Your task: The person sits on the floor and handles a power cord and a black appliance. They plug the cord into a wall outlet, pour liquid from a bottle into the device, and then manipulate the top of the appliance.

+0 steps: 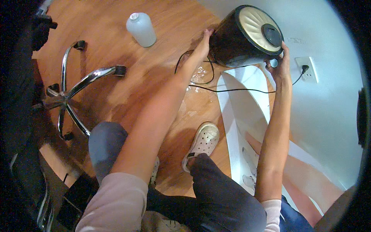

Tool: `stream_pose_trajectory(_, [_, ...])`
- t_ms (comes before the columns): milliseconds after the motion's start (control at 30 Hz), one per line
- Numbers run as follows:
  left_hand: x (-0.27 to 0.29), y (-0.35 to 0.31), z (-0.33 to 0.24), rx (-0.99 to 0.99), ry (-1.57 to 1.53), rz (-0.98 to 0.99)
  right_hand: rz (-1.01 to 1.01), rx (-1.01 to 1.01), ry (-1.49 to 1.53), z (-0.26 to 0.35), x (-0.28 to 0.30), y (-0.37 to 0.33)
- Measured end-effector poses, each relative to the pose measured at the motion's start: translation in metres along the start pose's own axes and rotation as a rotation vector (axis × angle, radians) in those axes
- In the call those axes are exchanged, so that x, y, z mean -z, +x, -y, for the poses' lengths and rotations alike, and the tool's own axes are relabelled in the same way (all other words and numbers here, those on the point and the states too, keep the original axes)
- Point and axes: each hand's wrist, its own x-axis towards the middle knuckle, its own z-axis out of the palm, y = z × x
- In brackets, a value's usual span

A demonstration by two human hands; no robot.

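Note:
A black cylindrical appliance (228,42) with a fluted cream top (253,23) and a round black centre (271,34) tilts toward the wall. My left hand (205,40) is against its left side, the fingers partly hidden behind it. At its right lower edge is my right hand (282,67), thumb on the rim and fingers curled. A small pale round piece (273,63), perhaps a cap, shows by those right fingers; I cannot tell if it is held. A thin black cord (232,91) loops on the floor below the appliance.
A wet patch (199,77) shines on the wood floor. A translucent white bottle (142,31) stands at the upper left, near a chrome chair base (63,94). White curved sheets (232,127) lie along the wall. A black plug (304,69) sits in the wall socket (309,73).

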Motion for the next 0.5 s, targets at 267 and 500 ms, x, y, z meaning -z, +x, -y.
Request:
stream_pose_trajectory(267, [-0.047, -0.038, 0.007, -0.015, -0.065, -0.153, -0.027, 0.047, -0.015, -0.004, 0.020, 0.017])
stream_pose_trajectory(500, [-0.081, -0.052, 0.031, -0.049, -0.032, -0.348, 0.107, 0.097, 0.147, -0.006, 0.018, 0.042])
